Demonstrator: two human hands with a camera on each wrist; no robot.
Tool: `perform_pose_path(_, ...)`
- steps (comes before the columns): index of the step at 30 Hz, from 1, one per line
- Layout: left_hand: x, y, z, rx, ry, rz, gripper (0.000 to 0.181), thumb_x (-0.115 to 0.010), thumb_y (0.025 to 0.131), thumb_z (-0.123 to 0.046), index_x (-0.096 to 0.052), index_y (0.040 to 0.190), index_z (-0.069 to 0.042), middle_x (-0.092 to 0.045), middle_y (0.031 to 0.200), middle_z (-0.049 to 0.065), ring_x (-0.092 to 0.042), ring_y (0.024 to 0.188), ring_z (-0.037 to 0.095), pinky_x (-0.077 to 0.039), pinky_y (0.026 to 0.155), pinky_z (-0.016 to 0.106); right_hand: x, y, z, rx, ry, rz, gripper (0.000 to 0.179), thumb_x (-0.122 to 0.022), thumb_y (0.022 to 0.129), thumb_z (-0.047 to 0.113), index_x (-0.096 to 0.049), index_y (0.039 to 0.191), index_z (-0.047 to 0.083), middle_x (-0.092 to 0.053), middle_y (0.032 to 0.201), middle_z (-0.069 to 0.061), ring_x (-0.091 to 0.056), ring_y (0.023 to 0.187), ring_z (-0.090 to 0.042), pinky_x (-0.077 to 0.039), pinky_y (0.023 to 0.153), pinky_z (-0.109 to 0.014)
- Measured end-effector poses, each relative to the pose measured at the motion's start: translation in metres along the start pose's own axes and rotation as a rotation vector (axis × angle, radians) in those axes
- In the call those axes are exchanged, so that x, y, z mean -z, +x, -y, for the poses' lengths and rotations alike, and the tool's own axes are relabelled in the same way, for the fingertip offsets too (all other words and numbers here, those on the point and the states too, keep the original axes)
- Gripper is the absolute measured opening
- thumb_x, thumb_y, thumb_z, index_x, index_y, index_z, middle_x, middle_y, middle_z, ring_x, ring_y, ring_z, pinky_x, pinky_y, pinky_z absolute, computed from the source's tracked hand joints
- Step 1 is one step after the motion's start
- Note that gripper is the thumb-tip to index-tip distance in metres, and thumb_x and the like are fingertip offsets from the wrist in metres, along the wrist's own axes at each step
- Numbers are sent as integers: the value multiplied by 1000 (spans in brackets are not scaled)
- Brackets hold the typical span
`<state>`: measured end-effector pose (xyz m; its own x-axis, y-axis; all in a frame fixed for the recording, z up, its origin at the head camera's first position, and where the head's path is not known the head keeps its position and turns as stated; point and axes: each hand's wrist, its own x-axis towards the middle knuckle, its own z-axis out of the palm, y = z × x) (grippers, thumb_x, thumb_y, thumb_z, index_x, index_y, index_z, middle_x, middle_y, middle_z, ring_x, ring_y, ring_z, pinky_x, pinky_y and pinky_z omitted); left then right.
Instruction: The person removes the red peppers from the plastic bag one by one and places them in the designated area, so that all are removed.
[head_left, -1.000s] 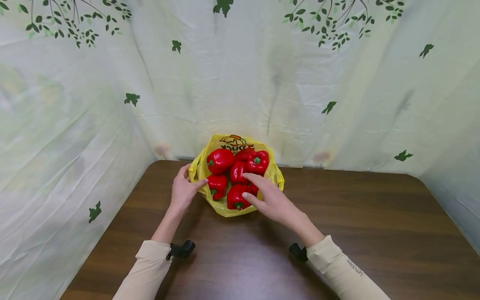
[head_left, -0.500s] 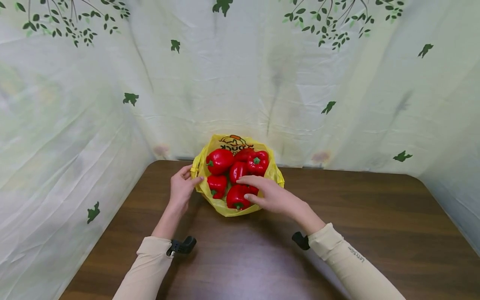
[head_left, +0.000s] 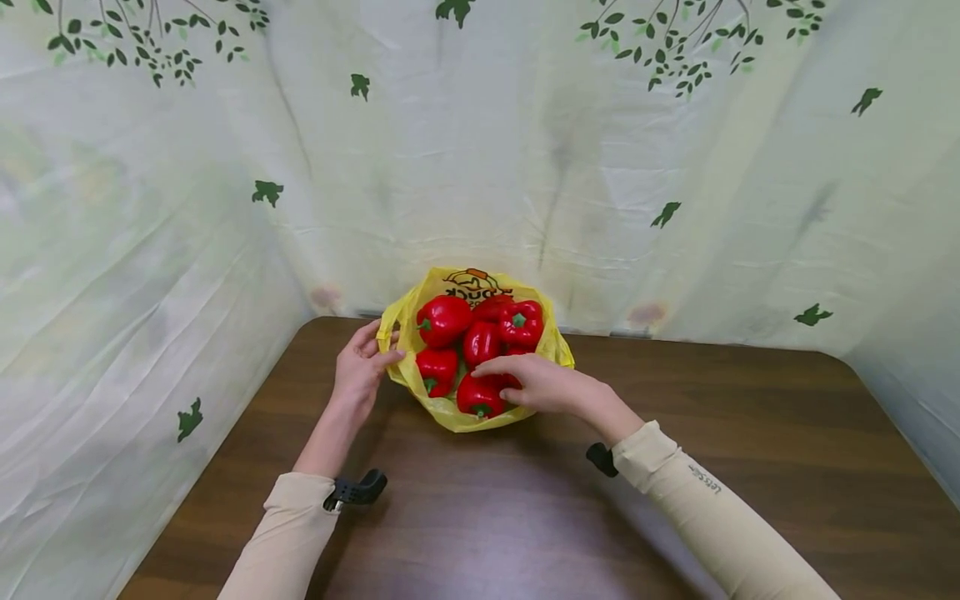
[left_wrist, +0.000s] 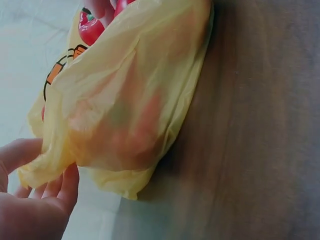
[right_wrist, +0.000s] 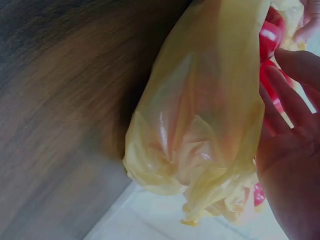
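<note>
A yellow plastic bag [head_left: 405,379] stands wide-mouthed near the table's back edge, holding several glossy red bell peppers [head_left: 444,322] with green stems. My left hand [head_left: 356,371] pinches the bag's left rim. In the left wrist view, the thumb and fingers of that hand [left_wrist: 35,210] lie on either side of the plastic [left_wrist: 55,160]. Over the bag's mouth, my right hand [head_left: 551,383] reaches in from the right, its relaxed fingers across the front bell pepper [head_left: 480,398]. In the right wrist view, part of its fingers goes behind the bag's rim [right_wrist: 260,115].
The brown wooden table [head_left: 712,450] carries the bag. Behind it hangs a pale curtain [head_left: 480,183] with a leaf print, which also runs along the left side. A black wrist camera [head_left: 360,487] sits on each forearm.
My right hand has lowered into the bag's mouth, its fingertips and thumb coming nearer each other over the front bell pepper. My left hand stays at the left rim, its thumb shifted slightly outward.
</note>
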<state>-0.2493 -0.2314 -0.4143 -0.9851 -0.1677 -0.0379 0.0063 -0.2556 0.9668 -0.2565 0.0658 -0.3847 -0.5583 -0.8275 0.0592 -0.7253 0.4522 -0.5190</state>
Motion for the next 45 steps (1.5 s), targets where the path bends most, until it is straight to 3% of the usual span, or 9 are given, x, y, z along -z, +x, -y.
perform_pose_path(7, -2, -12, 6, -1, -43, -4, 70, -66, 87, 12, -35, 146, -7, -60, 121, 15, -64, 100, 15, -54, 86, 25, -4, 1, -9, -1, 19, -4, 48, -65, 91, 1, -58, 136, 15, -57, 134, 0, -50, 121, -18, -45, 101, -33)
perform_pose_path(12, -4, -22, 12, 56, -27, -11, 67, -68, 87, 8, -33, 144, -3, -58, 125, 12, -62, 101, 14, -53, 90, 25, -5, 4, -11, 1, -6, 3, 49, -67, 89, 2, -59, 136, 15, -56, 136, 1, -50, 123, -18, -44, 104, -34)
perform_pose_path(18, -4, -29, 14, 118, -69, -73, 35, -69, 88, 5, -54, 119, 3, -69, 100, 6, -67, 85, 14, -54, 88, 27, -5, 8, -14, -11, -42, 26, 54, -71, 86, 2, -59, 136, 17, -55, 139, 2, -47, 125, -18, -43, 104, -33)
perform_pose_path(22, -3, -30, 10, 134, -177, -86, 13, -67, 89, 8, -65, 99, 0, -69, 89, 5, -69, 79, 14, -56, 84, 28, -4, 10, -14, -6, -40, 41, 57, -75, 83, 4, -59, 137, 16, -55, 140, 2, -48, 123, -19, -44, 102, -34)
perform_pose_path(26, -2, -29, 4, 132, -252, -56, 17, -63, 91, 10, -71, 86, -4, -70, 86, 6, -70, 80, 16, -57, 83, 31, -4, 13, -13, -19, -51, 61, 61, -77, 82, 6, -58, 138, 18, -55, 140, 5, -47, 120, -17, -45, 100, -32)
perform_pose_path(39, 2, -33, -8, 159, -310, 11, 16, -60, 95, 3, -72, 92, -7, -74, 91, 8, -71, 84, 20, -59, 78, 35, -8, 20, -6, -29, -178, 118, 73, -82, 78, 12, -52, 143, 27, -47, 142, 3, -41, 122, -19, -47, 96, -29)
perform_pose_path(45, 5, -33, -9, 214, -357, 48, 15, -58, 97, 0, -71, 96, -7, -74, 95, 10, -71, 87, 21, -58, 79, 38, -10, 25, -5, -2, -131, 118, 71, -84, 75, 11, -54, 138, 22, -50, 136, 3, -44, 124, -16, -45, 100, -30)
